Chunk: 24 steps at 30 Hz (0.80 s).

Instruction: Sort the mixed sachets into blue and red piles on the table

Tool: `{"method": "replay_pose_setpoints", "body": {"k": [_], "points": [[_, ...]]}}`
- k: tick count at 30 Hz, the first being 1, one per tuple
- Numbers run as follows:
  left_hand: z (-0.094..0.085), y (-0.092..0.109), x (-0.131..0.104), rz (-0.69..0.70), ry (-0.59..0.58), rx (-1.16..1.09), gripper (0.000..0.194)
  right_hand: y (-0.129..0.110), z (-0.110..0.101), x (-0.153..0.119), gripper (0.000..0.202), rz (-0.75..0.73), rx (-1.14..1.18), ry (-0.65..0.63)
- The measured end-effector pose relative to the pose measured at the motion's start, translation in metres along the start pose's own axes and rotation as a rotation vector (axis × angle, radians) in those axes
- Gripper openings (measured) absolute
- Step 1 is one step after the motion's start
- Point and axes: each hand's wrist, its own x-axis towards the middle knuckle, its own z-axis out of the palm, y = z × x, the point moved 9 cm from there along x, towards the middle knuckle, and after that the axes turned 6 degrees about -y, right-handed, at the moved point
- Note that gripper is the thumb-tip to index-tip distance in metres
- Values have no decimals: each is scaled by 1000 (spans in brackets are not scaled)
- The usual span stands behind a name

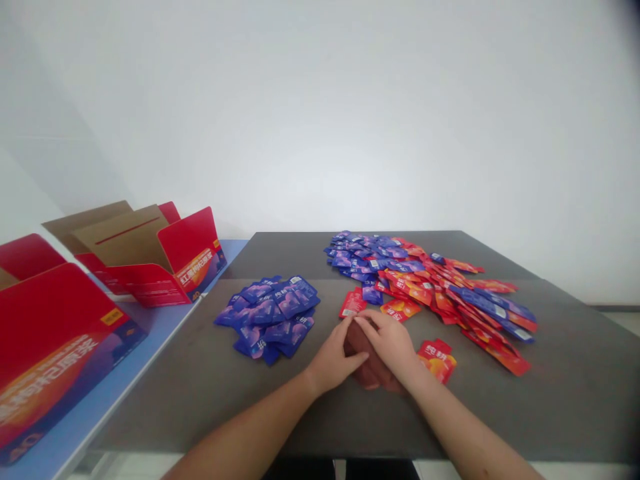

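My left hand and my right hand meet near the middle of the dark table. Between them they grip a few red sachets, whose upper parts my fingers partly cover. A single red sachet lies just beyond my fingertips, and an orange-and-red one is beside it. Another red sachet lies flat by my right wrist. To the left of my left hand is a heap of blue-purple sachets. How many sachets I hold cannot be made out.
A large mixed pile of blue and red sachets spreads over the back and right of the dark table. Open red cartons with raised flaps stand on a blue surface at the left. A white wall rises behind.
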Motion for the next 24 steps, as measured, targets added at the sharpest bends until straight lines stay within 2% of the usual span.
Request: {"method": "replay_pose_setpoints", "body": {"k": [3,5,8,11,14,16,20,22,24], "points": [[-7,-9,0,-25,5,-37,68,10,-23,18,31,-89,-198,15],[-10,-8,-1,-52,-22,-27,61,17,-20,35,30,-177,-260,-61],[-6,0,-4,-61,-126,-10,57,20,12,54,29,-314,-265,-264],[-2,7,-8,-46,-181,9,60,18,48,54,31,-417,-258,-451],[-1,9,-10,-35,-191,26,61,22,59,39,31,-452,-262,-545],[0,10,-11,-25,-196,30,61,29,50,23,29,-453,-261,-580],[1,8,-12,-27,-181,22,62,45,17,-6,27,-422,-247,-657],[2,8,-12,-34,-174,16,63,49,2,-9,29,-387,-282,-651],[3,9,-12,-33,-168,11,63,52,-9,1,29,-319,-379,-570]]}}
